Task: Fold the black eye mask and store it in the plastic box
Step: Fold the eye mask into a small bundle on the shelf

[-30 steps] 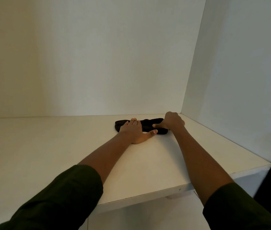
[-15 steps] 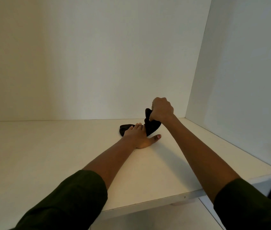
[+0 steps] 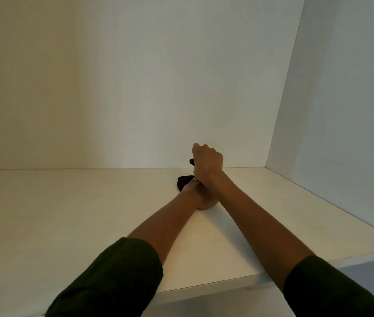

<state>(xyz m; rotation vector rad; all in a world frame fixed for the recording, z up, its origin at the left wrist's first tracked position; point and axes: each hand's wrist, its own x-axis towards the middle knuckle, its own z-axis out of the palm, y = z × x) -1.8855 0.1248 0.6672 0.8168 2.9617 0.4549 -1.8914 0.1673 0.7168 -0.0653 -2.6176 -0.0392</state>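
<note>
The black eye mask point(image 3: 182, 180) lies on the white shelf near the back wall; only its left end and a small tip by my right fist show. My left hand point(image 3: 198, 195) rests flat on the shelf with its fingers pressing on the mask's left part. My right hand point(image 3: 207, 162) is a closed fist raised above it, gripping the mask's right end and crossing over the left hand. Most of the mask is hidden behind my hands. No plastic box is in view.
The white shelf point(image 3: 67, 213) runs wide to the left, with a back wall point(image 3: 158, 88) and a right side wall point(image 3: 341, 133). The shelf's front edge point(image 3: 227, 286) crosses under my forearms. Both arms wear dark green sleeves.
My right hand lifted the mask's right end off the shelf and carried it up and leftward over my left hand. The left hand stayed pressing on the mask's left part.
</note>
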